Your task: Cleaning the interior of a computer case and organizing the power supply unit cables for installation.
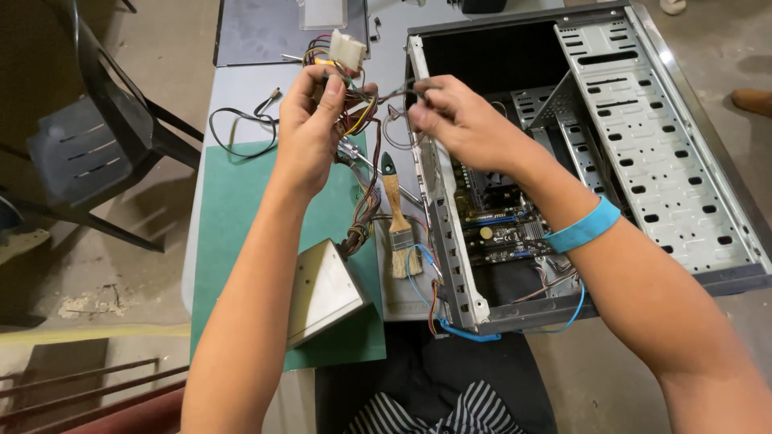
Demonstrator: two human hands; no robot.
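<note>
Green mat (241,201), hands (318,120) gripping tangled wires (362,108)

My left hand (315,120) is raised upper centre, fingers curled shut; my right hand (458,120) pinches just right of it, forearms converging.

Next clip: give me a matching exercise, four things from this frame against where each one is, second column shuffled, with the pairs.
Things:
1. cable bundle
2. paintbrush
3. wristband
4. power supply box

Places:
A. on the right forearm
B. lying flat beside the open computer case
C. on the green mat, near the table's front edge
D. held up by the left hand, with the right hand on a wire

Pairs: 1-D, 2-B, 3-A, 4-C
</note>
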